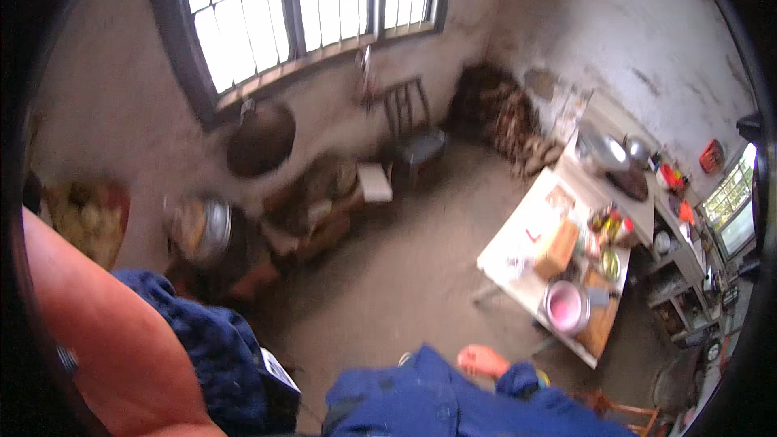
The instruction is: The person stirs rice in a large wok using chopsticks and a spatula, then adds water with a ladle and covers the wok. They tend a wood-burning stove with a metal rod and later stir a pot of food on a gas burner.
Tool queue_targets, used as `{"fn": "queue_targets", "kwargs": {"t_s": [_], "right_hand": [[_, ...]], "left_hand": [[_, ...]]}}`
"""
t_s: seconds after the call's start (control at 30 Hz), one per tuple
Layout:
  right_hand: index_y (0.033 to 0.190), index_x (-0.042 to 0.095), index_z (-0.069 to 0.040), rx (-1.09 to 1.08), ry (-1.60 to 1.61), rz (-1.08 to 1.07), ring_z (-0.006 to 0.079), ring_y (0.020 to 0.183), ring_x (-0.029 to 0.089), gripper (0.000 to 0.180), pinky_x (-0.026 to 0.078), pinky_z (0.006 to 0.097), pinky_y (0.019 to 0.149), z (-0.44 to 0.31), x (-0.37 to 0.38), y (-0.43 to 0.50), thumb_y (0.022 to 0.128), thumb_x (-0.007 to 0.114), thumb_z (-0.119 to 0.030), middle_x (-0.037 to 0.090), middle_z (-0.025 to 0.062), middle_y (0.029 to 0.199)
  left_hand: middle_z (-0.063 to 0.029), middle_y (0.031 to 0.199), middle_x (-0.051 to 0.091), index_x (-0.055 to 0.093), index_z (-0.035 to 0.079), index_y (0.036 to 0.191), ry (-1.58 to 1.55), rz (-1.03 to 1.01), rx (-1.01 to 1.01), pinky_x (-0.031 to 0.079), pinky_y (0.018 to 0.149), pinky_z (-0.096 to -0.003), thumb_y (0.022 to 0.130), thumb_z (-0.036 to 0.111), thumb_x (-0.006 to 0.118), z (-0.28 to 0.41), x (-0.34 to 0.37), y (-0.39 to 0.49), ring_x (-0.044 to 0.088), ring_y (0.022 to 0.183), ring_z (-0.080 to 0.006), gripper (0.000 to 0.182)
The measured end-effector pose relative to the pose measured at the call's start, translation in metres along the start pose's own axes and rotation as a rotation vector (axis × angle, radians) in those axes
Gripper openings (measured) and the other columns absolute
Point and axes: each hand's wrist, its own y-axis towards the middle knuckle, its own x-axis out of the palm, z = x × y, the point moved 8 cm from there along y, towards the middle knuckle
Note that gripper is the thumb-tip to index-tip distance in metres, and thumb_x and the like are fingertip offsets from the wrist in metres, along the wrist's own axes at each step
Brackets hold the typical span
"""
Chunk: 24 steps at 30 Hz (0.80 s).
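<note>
Neither of my hands is in view. A bare forearm (115,321), bent and very near the camera, fills the lower left, with dark blue cloth (200,328) beside it. Blue clothing (419,400) spreads along the bottom. Next to it shows a pink-orange thing (482,360), perhaps a slipper, too blurred to tell. Ahead on the right stands a white-topped table (507,243). It bears a tan box (556,249), a metal pot with a pink inside (564,308), a cleaver (598,297) on a wooden cutting board (598,331), and several jars (610,227).
Beyond the table, a counter (643,215) carries a large metal lid (604,149). Firewood (510,109) is heaped in the far corner beside a dark chair (416,127). Left lie a cluttered low wooden structure (328,212) and a metal pot (215,227), below a barred window (328,0).
</note>
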Motion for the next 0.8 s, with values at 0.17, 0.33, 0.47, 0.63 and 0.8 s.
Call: {"fn": "queue_targets", "kwargs": {"t_s": [0.17,0.33,0.47,0.63,0.8], "right_hand": [[0.088,0.069,-0.003,0.029,0.061,0.183,0.0129,0.079,0.064,0.025,0.052,0.0315,0.073,-0.047,-0.116,0.079,0.084,0.070,-0.027,0.068,0.0058,0.078],[0.087,0.065,-0.003,-0.216,-0.175,0.366,0.0145,0.076,0.062,0.021,0.051,0.0331,0.070,-0.106,-0.149,0.161,0.086,0.066,-0.024,0.065,0.0049,0.081],[0.097,0.065,-0.003,-0.035,-0.103,0.293,0.0125,0.072,0.062,0.023,0.050,0.0286,0.064,-0.156,-0.208,0.217,0.088,0.064,-0.024,0.066,0.0047,0.081],[0.096,0.065,-0.002,0.081,0.028,0.324,0.0128,0.071,0.062,0.025,0.051,0.0289,0.068,-0.199,-0.303,0.292,0.087,0.064,-0.026,0.067,0.0050,0.081],[0.095,0.064,-0.001,0.109,0.163,0.675,0.0125,0.070,0.061,0.027,0.051,0.0301,0.065,-0.190,-0.401,0.334,0.087,0.065,-0.027,0.065,0.0044,0.082]], "left_hand": [[-0.0157,0.136,0.047,0.045,0.007,0.136,-0.046,0.050,0.027,0.044,0.099,-0.0406,0.087,0.010,0.060,-0.130,0.072,-0.013,0.049,0.123,-0.0277,0.052],[-0.0164,0.137,0.046,0.044,0.008,0.137,-0.066,0.034,0.201,0.044,0.100,-0.0413,0.088,0.008,0.058,-0.250,0.129,0.003,0.048,0.124,-0.0285,0.051],[-0.0170,0.138,0.045,0.043,0.008,0.138,-0.055,0.176,0.248,0.044,0.100,-0.0418,0.089,0.007,0.057,-0.337,0.155,0.017,0.048,0.125,-0.0292,0.051],[-0.0177,0.139,0.044,0.042,0.008,0.139,-0.085,0.573,0.046,0.044,0.101,-0.0424,0.090,0.006,0.055,-0.507,0.212,-0.011,0.047,0.126,-0.0300,0.050],[-0.0123,0.127,0.051,0.047,0.007,0.133,-0.667,0.545,-0.722,0.045,0.093,-0.0345,0.089,0.000,0.056,-0.683,0.435,-0.066,0.053,0.110,-0.0213,0.045]]}}
